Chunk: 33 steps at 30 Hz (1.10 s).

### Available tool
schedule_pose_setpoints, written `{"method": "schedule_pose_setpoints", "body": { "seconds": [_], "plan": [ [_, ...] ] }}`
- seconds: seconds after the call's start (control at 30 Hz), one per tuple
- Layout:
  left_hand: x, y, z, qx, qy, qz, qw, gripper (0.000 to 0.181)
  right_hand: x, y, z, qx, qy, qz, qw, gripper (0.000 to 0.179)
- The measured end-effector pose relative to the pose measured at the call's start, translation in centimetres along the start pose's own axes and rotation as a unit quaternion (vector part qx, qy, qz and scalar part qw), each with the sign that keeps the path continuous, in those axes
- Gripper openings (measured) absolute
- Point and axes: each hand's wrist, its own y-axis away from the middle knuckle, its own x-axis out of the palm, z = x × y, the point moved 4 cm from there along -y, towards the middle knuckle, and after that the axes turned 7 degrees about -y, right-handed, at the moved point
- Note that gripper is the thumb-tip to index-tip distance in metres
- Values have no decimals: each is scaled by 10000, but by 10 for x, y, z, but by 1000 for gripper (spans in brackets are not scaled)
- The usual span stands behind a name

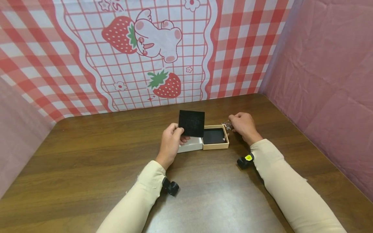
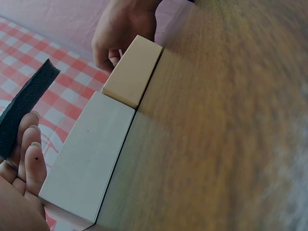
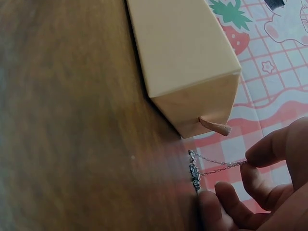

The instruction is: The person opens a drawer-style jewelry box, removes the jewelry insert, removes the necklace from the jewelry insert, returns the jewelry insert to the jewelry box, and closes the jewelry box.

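My left hand (image 1: 170, 142) holds a thin black square foam pad (image 1: 191, 123) up, thumb on its face. In the left wrist view, the edge of the pad (image 2: 24, 108) shows above the fingers. My right hand (image 1: 244, 126) pinches the fine silver chain of a necklace (image 3: 194, 175) between thumb and finger; its sparkling pendant hangs low beside the tan box. That tan box (image 1: 215, 147) stands open with a black lining, and a small ribbon tab (image 3: 215, 126) sticks out of its end. Against its left side is a white box part (image 1: 190, 148), partly hidden by the left hand and pad.
The boxes stand on a brown wooden table (image 1: 87, 168). Behind it hangs a red and white checked cloth (image 1: 239, 48) with strawberries, and a pink cloth (image 1: 326, 64) borders the right side. Each wrist carries a small black camera (image 1: 172, 187).
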Motion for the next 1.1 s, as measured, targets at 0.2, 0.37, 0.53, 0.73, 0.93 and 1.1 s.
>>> {"method": "schedule_pose_setpoints", "body": {
  "seconds": [0.2, 0.37, 0.53, 0.73, 0.93, 1.1],
  "plan": [
    [0, 1, -1, -27, -26, -16, 10000, 15, 0, -1, -1, -117, 78, -4, 9999, 28],
    [1, 1, -1, -26, -44, -16, 10000, 15, 0, -2, -2, -225, 53, -16, 9997, 26],
    [1, 0, -1, -24, -76, -16, 10000, 15, 1, -3, -3, -218, -63, 27, 9997, 25],
    [1, 0, -1, -44, -64, -20, 10000, 15, 1, -4, -4, -38, -248, 43, 9997, 28],
    [1, 0, 1, -81, -44, -37, 10000, 14, 3, -3, -3, 24, -362, 105, 9993, 32],
    [2, 0, 0, -87, -54, -38, 9999, 13, 4, -3, -3, 21, -463, 160, 9988, 31]
  ]
}}
